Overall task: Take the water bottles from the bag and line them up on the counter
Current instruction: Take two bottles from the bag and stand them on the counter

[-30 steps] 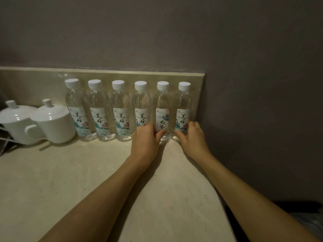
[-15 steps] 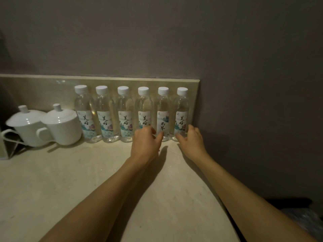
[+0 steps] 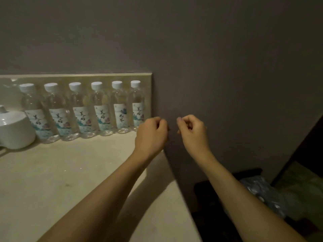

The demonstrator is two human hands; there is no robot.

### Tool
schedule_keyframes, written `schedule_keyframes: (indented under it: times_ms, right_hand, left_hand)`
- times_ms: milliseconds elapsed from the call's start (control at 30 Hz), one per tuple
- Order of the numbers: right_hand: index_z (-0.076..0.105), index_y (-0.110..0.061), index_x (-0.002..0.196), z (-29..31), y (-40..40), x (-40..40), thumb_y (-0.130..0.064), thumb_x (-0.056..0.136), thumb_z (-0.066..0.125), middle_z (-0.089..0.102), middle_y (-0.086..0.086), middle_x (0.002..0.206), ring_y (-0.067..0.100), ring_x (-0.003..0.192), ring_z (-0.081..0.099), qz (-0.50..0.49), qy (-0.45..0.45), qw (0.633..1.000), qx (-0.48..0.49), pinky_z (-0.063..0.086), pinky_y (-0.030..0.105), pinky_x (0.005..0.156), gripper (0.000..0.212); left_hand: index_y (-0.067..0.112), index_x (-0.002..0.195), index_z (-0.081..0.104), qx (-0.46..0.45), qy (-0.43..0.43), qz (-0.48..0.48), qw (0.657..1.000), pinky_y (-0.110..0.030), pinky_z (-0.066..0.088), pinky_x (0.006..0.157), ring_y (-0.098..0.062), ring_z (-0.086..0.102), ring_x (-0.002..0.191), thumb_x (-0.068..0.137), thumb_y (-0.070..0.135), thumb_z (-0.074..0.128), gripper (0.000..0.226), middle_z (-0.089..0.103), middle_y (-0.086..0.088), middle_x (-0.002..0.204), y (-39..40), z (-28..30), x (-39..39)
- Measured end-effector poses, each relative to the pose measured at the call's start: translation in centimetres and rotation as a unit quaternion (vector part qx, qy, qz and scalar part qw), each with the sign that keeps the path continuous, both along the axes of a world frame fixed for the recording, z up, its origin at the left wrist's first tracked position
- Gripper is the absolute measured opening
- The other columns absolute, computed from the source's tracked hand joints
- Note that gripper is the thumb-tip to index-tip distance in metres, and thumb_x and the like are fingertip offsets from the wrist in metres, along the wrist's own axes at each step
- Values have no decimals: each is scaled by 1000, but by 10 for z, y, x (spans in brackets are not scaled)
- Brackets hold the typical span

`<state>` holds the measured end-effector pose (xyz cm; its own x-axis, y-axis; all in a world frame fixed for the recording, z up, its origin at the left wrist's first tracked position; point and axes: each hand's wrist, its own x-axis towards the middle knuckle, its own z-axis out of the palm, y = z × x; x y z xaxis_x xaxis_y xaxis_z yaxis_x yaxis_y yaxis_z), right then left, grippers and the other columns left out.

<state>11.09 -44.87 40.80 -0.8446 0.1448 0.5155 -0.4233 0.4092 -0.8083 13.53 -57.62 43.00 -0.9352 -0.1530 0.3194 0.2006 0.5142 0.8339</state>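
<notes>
Several clear water bottles (image 3: 82, 109) with white caps and printed labels stand upright in a row against the backsplash on the beige counter (image 3: 70, 180). The rightmost bottle (image 3: 138, 105) is at the row's right end, near the wall corner. My left hand (image 3: 151, 135) hovers just right of that bottle, fingers curled, holding nothing. My right hand (image 3: 193, 131) is further right, in front of the dark wall, fingers loosely curled and empty. A crumpled bluish plastic bag (image 3: 262, 193) lies low at the right, beyond the counter's edge.
A white lidded cup (image 3: 14, 128) stands at the left end of the row, touching the first bottle. The counter's right edge (image 3: 176, 180) runs diagonally beside a dark wall. A dark surface lies under the bag.
Both hands have let go of the two rightmost bottles and drawn back to the right, away from the row. The view has swung right, bringing the bag into sight.
</notes>
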Motion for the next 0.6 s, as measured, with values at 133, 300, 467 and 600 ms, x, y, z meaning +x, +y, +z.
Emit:
schedule_keyframes:
  times_ms: [133,300,467,600]
  right_hand:
    - [57,-19,71,-5,73,18,-30,94,56,60,-1,60,7,56,56,-18,18,1000,-17,42,18,53,26]
    - [59,-12,73,-12,185,36,-25,95,55,60,1,60,18,60,59,-37,23,998,-49,44,27,56,25]
    - [59,-13,74,-25,277,50,-26,95,55,59,-4,58,9,57,56,-50,6,997,-58,44,25,56,25]
    - [59,-11,75,-40,336,58,-24,95,56,58,-3,58,9,54,53,-58,-14,996,-72,42,23,53,24]
  left_hand:
    - [17,76,67,-20,9,-31,999,-48,58,75,-26,69,73,90,29,41,32,70,-1,66,75,10,12]
    - [22,85,66,-31,1,-54,998,-47,59,76,-25,70,73,89,32,39,30,71,2,73,182,5,25]
    - [23,87,66,3,-20,-62,998,-51,58,78,-26,69,76,90,32,40,28,71,2,76,280,-13,34]
    - [23,84,65,37,-27,-69,997,-51,58,76,-25,69,76,87,34,39,28,70,3,74,342,-27,38]
